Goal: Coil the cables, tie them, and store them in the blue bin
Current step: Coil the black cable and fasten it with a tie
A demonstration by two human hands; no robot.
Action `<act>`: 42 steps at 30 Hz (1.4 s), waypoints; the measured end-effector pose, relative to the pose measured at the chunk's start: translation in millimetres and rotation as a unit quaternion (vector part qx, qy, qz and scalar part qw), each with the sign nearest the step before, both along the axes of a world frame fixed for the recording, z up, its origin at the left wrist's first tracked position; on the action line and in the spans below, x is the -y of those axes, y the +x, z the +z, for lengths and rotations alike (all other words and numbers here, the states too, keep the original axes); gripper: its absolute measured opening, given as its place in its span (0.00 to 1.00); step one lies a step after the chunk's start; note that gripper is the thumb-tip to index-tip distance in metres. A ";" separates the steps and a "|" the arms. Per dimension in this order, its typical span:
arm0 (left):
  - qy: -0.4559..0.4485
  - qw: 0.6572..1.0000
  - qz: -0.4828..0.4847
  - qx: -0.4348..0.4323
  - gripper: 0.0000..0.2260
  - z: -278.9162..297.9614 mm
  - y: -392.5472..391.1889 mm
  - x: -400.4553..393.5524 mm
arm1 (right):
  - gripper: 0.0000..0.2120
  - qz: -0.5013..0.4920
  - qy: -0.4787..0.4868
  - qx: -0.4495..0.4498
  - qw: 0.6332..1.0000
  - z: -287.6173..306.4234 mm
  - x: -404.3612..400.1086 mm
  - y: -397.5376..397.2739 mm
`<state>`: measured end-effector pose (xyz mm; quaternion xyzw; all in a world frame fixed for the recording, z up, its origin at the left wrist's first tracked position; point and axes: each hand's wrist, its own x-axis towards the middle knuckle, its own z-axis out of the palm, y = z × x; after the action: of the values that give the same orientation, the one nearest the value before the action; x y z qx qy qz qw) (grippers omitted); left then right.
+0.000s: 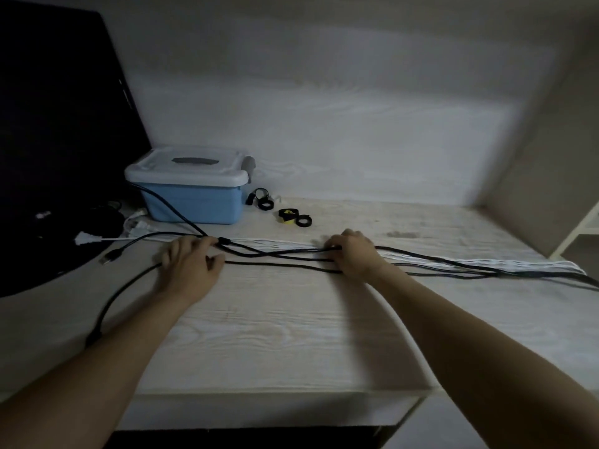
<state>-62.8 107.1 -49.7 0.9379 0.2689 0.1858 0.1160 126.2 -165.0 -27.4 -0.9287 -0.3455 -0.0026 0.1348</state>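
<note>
Long black and white cables lie uncoiled across frame centre — left hand and right hand each grip black strands. Coiling seems barely begun; the lidded blue plastic bin, upper left, is closed.

A big black screen stood at the left edge of the pale wood desk. A grey wall rose behind the back edge. A white frame showed past the right edge.

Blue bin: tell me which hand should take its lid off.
Left, probably. The left hand lies nearer the blue bin, whose lid is still on at the table's left; the right hand is farther off, gripping black cables.
</note>
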 end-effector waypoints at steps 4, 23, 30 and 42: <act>-0.007 1.000 -0.004 -0.004 0.20 -3.1 3.2 -3.7 | 0.10 0.015 0.078 0.076 0.994 13.3 -21.3 -2.9; 0.058 0.994 0.061 0.069 0.14 19.6 13.3 -3.4 | 0.09 0.121 0.264 0.199 0.936 120.8 79.4 -46.2; 0.114 0.980 0.013 0.162 0.07 77.8 16.5 -9.0 | 0.09 0.019 0.132 0.251 0.959 127.0 124.1 -21.7; -0.056 0.986 -0.124 0.101 0.25 140.4 12.2 38.9 | 0.26 -0.454 -0.023 0.023 0.890 106.3 312.0 7.2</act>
<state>-50.6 68.2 90.7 0.9326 0.1473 0.2481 0.2169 133.4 -477.1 79.0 -0.9868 0.1111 -0.0774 0.0893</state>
